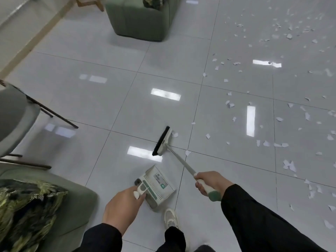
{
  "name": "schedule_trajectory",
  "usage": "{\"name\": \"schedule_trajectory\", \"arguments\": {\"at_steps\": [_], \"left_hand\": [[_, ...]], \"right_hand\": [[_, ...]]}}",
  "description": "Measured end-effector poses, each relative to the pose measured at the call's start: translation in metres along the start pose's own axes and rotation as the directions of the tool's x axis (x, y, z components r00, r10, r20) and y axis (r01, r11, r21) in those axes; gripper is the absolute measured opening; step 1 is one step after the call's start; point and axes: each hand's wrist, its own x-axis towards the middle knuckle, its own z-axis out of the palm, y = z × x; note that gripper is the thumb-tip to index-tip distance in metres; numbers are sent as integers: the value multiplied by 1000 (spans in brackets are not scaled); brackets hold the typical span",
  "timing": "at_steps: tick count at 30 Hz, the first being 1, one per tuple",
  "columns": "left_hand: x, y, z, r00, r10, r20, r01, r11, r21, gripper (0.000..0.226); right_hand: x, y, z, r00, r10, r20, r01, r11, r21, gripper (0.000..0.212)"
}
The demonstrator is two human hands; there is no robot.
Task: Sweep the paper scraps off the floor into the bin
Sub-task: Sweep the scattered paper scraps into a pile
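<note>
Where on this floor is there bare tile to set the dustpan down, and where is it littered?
Bare tile lies ahead-left, between the black-bristled broom head, the green ottoman and the grey metal-legged chair. White paper scraps crowd everything right of the broom. The left hand holds the white-and-green dustpan; the right hand grips the broom handle.

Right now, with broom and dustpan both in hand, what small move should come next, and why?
Probably swing the broom head to the right, past the nearest paper scraps, then draw them back toward the dustpan. The right hand grips the broom handle, the left hand holds the dustpan, and nearly all the scraps lie to the right of the bristles.
</note>
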Motion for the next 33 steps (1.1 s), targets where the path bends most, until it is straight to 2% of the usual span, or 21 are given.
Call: {"name": "schedule_trajectory", "arguments": {"at_steps": [4,8,12,16,20,26,33], "left_hand": [[11,7,-8,1000,19,23,-20,999,45,36],[26,39,-12,994,103,43,-106,993,59,32],[37,67,-4,987,155,36,-156,988,10,36],[42,83,1,988,153,17,-152,987,-44,36],[43,114,5,983,183,-5,-183,982,-36,42],[59,153,0,984,179,-10,-179,984,5,29],[81,194,-9,996,89,-14,-89,996,28,33]], "right_hand": [[-17,4,-66,992,25,-122,-22,999,29,14],[-36,11,-148,958,26,-287,-6,998,70,12],[-45,15,-214,903,22,-430,1,999,52,16],[-52,12,-245,869,-3,-495,41,997,67,22],[-65,-2,-251,889,-41,-455,111,986,128,21],[-38,-69,-200,947,-158,-280,197,973,116,19],[23,-146,-156,990,-135,-43,138,986,91,11]]}}
